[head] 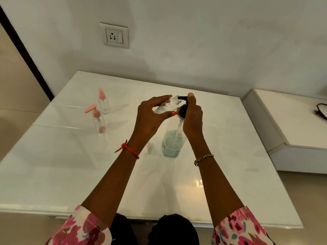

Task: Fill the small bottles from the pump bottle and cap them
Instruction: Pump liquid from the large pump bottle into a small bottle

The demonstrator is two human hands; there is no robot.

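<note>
A tall clear pump bottle with pale blue liquid in its lower part stands on the white table. My right hand is wrapped round its black pump head, thumb on top. My left hand holds a small clear uncapped bottle tilted, its mouth at the black nozzle. Two more small clear bottles stand at the left: one with a pink pump cap, one behind it with a pink spray cap.
The table meets a white wall with a socket at the back. A lower white ledge with a black cable lies to the right. My knees sit under the table's near edge.
</note>
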